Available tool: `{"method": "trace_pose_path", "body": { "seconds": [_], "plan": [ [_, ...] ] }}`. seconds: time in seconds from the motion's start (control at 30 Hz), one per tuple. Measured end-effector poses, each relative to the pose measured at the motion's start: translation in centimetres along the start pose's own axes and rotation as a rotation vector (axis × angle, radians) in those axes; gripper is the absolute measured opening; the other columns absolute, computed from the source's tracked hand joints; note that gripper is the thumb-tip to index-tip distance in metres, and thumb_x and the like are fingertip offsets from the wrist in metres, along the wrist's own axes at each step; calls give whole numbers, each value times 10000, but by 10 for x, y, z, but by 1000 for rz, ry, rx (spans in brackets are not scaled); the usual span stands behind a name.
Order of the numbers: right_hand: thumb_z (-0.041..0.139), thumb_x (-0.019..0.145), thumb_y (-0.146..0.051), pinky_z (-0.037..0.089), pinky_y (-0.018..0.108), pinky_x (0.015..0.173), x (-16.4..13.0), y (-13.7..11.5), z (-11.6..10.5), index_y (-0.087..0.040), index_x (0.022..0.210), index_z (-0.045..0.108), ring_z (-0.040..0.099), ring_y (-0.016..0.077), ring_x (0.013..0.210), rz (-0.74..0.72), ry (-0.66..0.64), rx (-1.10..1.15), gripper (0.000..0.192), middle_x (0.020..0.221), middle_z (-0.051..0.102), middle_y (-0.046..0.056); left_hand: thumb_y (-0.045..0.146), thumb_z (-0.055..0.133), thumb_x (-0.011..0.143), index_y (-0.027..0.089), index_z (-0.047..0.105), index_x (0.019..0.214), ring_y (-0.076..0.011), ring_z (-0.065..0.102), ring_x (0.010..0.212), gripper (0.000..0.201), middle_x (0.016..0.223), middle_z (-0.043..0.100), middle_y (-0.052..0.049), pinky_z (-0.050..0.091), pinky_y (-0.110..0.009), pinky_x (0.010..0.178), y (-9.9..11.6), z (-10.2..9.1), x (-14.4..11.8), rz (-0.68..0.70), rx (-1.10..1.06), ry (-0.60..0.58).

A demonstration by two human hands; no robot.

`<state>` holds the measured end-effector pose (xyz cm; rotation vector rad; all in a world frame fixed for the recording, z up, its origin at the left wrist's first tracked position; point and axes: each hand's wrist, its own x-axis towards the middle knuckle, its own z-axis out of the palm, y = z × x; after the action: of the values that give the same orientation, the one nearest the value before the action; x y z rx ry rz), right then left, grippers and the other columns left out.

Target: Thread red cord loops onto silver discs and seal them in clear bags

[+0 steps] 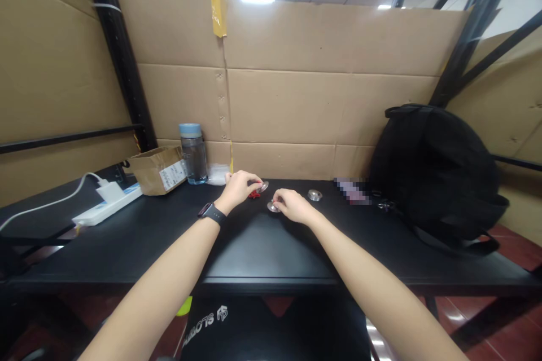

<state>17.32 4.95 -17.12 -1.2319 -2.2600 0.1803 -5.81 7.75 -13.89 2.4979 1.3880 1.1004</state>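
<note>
My left hand (239, 187) reaches across the black table (262, 248), fingers curled over a small red part (254, 194) with a silver metal disc (264, 185) at its fingertips. My right hand (290, 204) rests just to the right, its fingers closed on a second silver disc (271, 207). A third silver disc (314, 195) lies alone on the table further right. A black smartwatch (212, 213) sits on my left wrist. What the red part is stays too small to tell.
A black backpack (436, 172) fills the right back of the table. At the left back stand a water bottle (193, 153), a small cardboard box (158, 169) and a white power strip (108, 203). Cardboard walls (296, 90) enclose the table.
</note>
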Motion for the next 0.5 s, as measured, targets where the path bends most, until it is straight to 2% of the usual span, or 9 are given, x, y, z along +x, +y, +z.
{"method": "trace_pose_path", "body": {
  "seconds": [0.13, 0.2, 0.37, 0.5],
  "plan": [
    [596, 912, -273, 498, 262, 679, 4, 4, -2, -191, 868, 622, 683, 154, 698, 84, 151, 287, 96, 832, 733, 37, 415, 683, 873, 247, 779, 881, -203, 700, 850, 193, 867, 790, -14, 437, -332, 864, 0, 9, 0, -57, -170, -27],
    [604, 912, -321, 519, 255, 639, 5, 5, -2, -193, 867, 598, 705, 158, 673, 137, 185, 450, 136, 795, 731, 32, 428, 694, 861, 234, 767, 881, -186, 705, 783, 208, 846, 785, -11, 475, -316, 833, 0, 18, 1, -67, -282, -55],
    [670, 883, -381, 555, 232, 591, 5, 0, 0, -194, 898, 576, 756, 187, 748, 200, 175, 754, 210, 829, 740, 49, 426, 712, 846, 181, 739, 885, -191, 723, 815, 249, 890, 784, -57, 536, -291, 793, 0, 39, 3, -62, -590, -110],
    [720, 862, -424, 612, 261, 653, 3, -4, 0, -194, 951, 596, 773, 196, 827, 245, 172, 930, 276, 972, 741, 67, 423, 707, 853, 158, 724, 900, -192, 728, 843, 269, 928, 782, -83, 556, -297, 819, 2, 43, 3, -47, -638, -124]
  ]
}}
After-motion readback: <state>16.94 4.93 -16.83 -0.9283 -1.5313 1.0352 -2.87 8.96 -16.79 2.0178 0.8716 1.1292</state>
